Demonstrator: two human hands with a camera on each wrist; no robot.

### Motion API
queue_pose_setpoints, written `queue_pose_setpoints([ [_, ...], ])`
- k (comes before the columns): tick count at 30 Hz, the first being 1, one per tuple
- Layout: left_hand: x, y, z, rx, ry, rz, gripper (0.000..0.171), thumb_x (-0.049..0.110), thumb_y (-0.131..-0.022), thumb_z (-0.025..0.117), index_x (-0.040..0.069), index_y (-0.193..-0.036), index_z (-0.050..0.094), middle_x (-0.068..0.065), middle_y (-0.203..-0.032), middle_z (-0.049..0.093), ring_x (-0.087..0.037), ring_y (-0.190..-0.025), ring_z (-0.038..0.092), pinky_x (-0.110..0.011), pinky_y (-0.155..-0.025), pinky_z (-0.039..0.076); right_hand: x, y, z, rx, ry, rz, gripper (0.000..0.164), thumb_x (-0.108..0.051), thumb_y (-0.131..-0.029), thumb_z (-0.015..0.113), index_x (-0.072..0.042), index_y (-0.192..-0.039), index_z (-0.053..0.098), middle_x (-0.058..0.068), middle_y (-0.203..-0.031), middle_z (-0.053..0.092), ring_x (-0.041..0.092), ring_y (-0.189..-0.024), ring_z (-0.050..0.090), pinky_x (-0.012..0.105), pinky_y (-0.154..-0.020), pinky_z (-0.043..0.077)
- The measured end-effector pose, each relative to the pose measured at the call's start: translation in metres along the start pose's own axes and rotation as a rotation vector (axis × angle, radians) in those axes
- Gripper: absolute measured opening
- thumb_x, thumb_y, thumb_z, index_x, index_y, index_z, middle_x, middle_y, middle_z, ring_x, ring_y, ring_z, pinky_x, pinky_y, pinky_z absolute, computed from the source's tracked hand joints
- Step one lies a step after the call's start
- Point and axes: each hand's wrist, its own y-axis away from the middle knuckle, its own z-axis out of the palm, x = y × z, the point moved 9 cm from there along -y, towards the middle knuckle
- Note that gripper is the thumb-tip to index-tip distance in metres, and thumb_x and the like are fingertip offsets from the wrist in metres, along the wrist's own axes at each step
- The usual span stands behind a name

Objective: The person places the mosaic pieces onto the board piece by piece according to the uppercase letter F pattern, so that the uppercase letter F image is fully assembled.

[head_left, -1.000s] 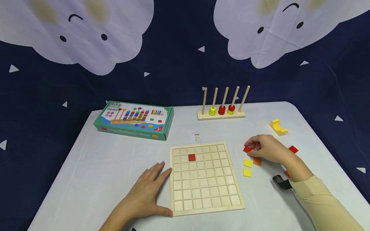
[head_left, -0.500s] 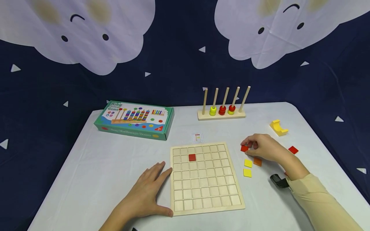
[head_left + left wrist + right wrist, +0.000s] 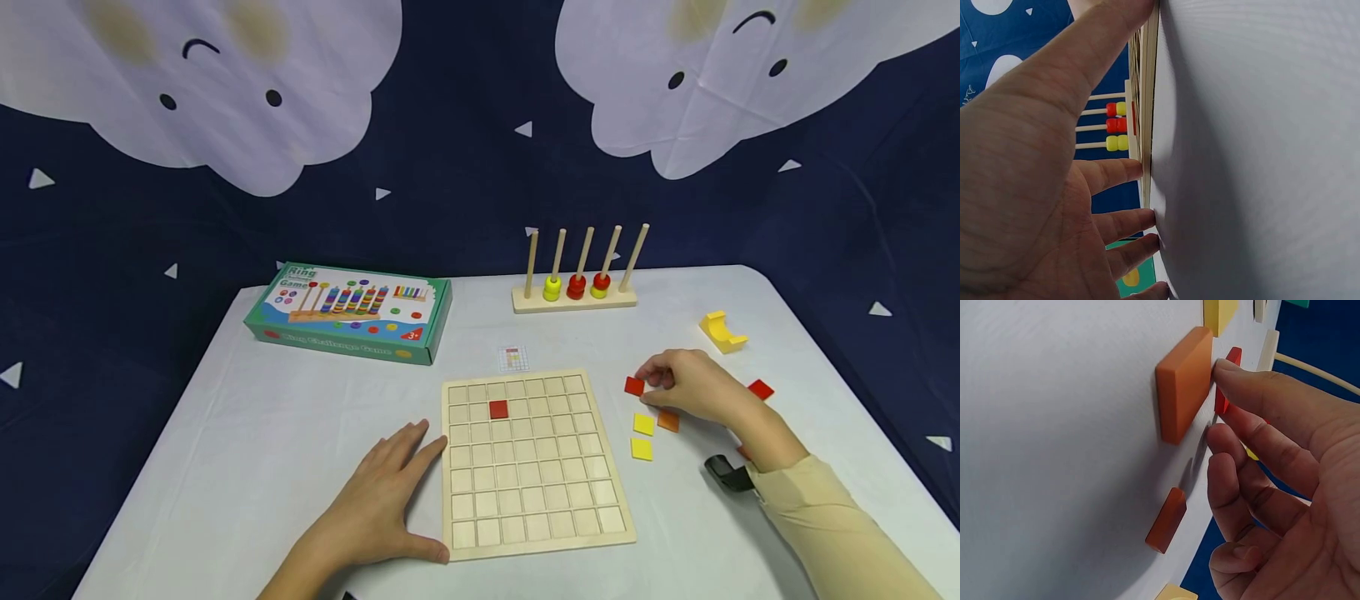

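Observation:
A wooden grid board [image 3: 525, 457] lies flat in the middle of the table, one dark red tile [image 3: 498, 409] in its second row. My left hand [image 3: 382, 496] spreads along its left side, index fingertip and thumb tip at the edge; the left wrist view has these fingers [image 3: 1119, 222] fairly straight. To the right of the board a red tile [image 3: 633, 386] lies just ahead of the fingertips of my right hand [image 3: 690, 383]. Its fingers are loosely bent, and in the right wrist view the thumb overlaps the red tile [image 3: 1221, 400]. An orange tile [image 3: 668, 421] is close below the hand.
Two yellow tiles [image 3: 642, 436] lie beside the board, another red tile [image 3: 761, 389] further right. Behind are a small printed grid card [image 3: 513, 358], a peg stand [image 3: 573, 302] with rings, a green game box [image 3: 348, 312] and a yellow arch piece [image 3: 722, 332].
The red tile slid a little left with my right hand, then stayed there while the right fingers drew back slightly to the right. My left hand stayed at the board.

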Motion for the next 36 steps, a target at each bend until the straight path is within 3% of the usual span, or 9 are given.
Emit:
queue_pose_setpoints([
  [18, 0.0, 0.002, -0.001, 0.01, 0.002, 0.015, 0.131, 0.077, -0.057, 0.093, 0.016, -0.163, 0.047, -0.018, -0.173, 0.037, -0.041, -0.16, 0.036, -0.07, -0.124, 0.035, -0.006, -0.001, 0.002, 0.023, -0.057, 0.031, 0.029, -0.018, -0.089, 0.084, -0.001, -0.112, 0.075, 0.004, -0.094, 0.072, 0.017, -0.086, 0.062, 0.028, -0.074, 0.053],
  [36, -0.004, 0.001, 0.001, 0.007, 0.094, -0.025, 0.132, 0.069, -0.054, 0.099, 0.017, -0.163, 0.046, -0.017, -0.173, 0.035, -0.042, -0.161, 0.032, -0.073, -0.127, 0.028, -0.062, 0.0, 0.008, 0.043, -0.063, -0.133, 0.022, -0.014, -0.09, 0.081, -0.008, -0.11, 0.078, -0.001, -0.099, 0.075, 0.014, -0.093, 0.066, 0.039, -0.087, 0.059],
])
